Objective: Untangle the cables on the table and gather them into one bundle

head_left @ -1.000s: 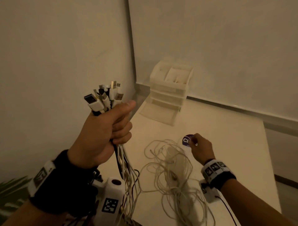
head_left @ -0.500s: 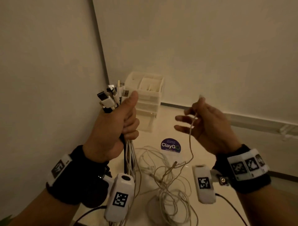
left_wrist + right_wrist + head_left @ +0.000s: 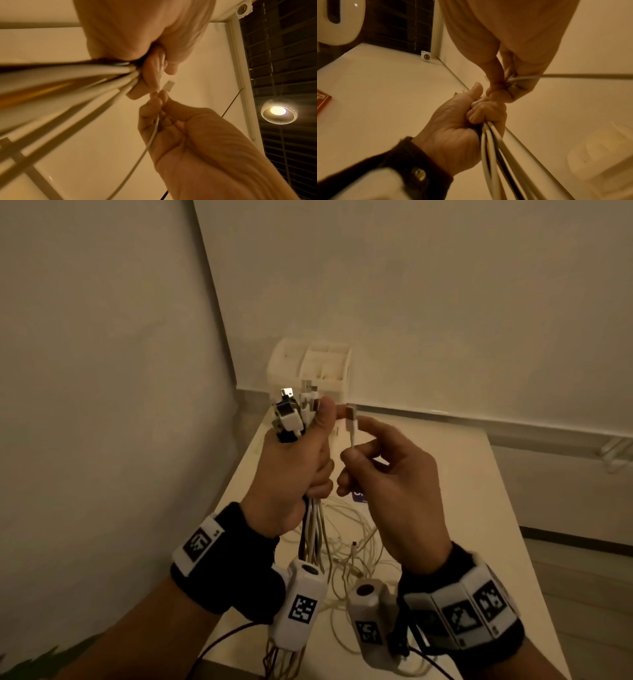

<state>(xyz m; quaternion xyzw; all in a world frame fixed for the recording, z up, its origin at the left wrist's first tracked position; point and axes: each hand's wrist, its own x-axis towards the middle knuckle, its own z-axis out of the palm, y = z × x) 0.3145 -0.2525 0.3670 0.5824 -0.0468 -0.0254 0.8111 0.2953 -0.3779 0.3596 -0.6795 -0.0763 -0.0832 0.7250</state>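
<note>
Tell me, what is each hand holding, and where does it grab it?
The left hand grips the cable bundle just below the plugs. The right hand pinches a single white cable just under its plug.

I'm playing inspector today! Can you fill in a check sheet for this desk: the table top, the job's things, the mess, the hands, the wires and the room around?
Surface: pale table, set in a wall corner.
Job's things: cable bundle, plugs up; single white cable; loose cable pile on the table.
Clutter: white drawer organizer at the back; purple sticker, mostly hidden.
Hands: left hand grips the bundle; right hand pinches the single cable just below its plug, beside the bundle.
Cables: pile looks tangled; bundle strands hang toward the table.
Surroundings: plain walls; lit ceiling lamp; dark blinds.
</note>
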